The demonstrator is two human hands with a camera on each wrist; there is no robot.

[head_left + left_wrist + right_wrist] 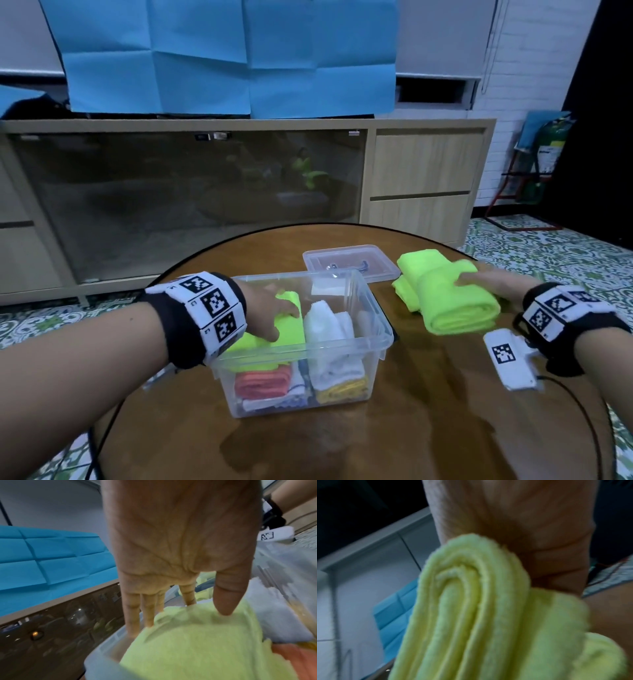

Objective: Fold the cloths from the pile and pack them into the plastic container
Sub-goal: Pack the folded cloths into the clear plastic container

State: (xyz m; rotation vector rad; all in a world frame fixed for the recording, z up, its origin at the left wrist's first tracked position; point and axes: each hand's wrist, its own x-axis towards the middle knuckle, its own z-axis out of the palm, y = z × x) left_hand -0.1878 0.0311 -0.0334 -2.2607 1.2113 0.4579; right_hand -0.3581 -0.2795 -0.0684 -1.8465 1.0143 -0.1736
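Note:
A clear plastic container (308,349) stands at the middle of the round table. It holds folded cloths: white (329,329), orange (263,380), yellow (342,389) and a neon green cloth (287,325) on top at its left. My left hand (270,315) reaches inside. Its straight fingers (132,615) run down between the green cloth (197,642) and the wall, and the thumb lies on the cloth. To the right, my right hand (479,279) grips a folded neon green cloth (452,305) resting on the table. That cloth's rolled end (471,615) sits against the palm and hides the fingers.
The container's clear lid (352,262) lies flat just behind the container. A white tagged device (510,359) with a black cable sits near my right wrist. The brown table (376,428) has bare wood in front. A long wooden cabinet (424,164) stands beyond.

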